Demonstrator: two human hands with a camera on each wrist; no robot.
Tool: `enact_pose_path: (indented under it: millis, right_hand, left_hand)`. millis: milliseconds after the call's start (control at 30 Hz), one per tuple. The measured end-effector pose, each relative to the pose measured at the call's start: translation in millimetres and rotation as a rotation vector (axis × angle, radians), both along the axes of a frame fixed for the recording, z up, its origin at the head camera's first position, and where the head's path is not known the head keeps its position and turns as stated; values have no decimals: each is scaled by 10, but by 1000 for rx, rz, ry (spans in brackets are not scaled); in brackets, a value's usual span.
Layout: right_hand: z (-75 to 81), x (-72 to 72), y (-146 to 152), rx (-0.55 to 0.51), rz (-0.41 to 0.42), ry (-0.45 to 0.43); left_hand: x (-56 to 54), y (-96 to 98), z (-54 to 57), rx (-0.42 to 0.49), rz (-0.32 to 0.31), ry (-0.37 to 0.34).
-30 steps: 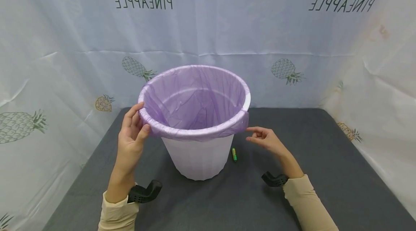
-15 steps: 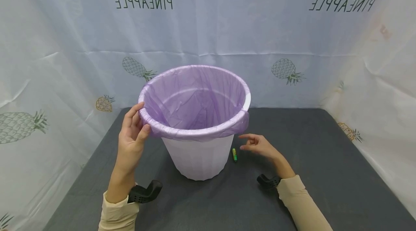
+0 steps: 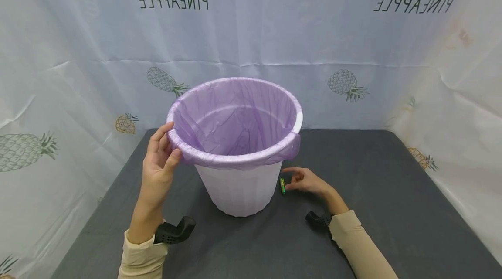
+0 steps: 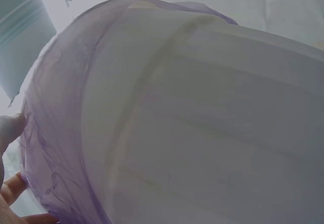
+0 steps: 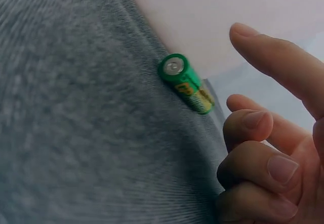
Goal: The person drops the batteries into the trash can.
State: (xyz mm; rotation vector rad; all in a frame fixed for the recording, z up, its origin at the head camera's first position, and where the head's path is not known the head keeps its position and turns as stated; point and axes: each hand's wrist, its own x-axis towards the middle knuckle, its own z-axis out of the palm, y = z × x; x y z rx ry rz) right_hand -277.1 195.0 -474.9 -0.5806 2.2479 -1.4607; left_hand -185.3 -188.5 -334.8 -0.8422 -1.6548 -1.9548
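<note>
A white plastic trash can (image 3: pixel 241 192) stands upright on the dark table, lined with a thin purple trash bag (image 3: pixel 231 133) folded over its rim. My left hand (image 3: pixel 158 172) holds the can's left rim, thumb in front and fingers farther back; the left wrist view shows fingertips against the bag (image 4: pixel 55 118). To the right of the can's base lies a small green battery (image 5: pixel 187 85). My right hand (image 3: pixel 307 182) is low beside it, thumb tip close to the battery in the head view. In the right wrist view one finger stretches out while others curl, with nothing held.
The dark cloth-covered table (image 3: pixel 384 192) spreads around the can. A pale curtain (image 3: pixel 266 22) printed with pineapples hangs behind and along both sides. Each wrist wears a black camera mount (image 3: pixel 175 230).
My right hand has come down from beside the can's right rim and moved left to the battery. My left hand stays on the rim, and the can has not moved.
</note>
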Motion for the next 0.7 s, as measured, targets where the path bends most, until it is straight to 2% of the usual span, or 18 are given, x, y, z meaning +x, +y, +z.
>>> enact_pose_path:
  millis: [333, 700]
  right_hand:
    - [-65, -23, -60, 74, 22, 37]
    - [-70, 4, -75, 87, 25, 82]
  left_hand:
    - [-11, -8, 0, 11, -16, 16]
    - [-14, -2, -6, 8, -20, 14]
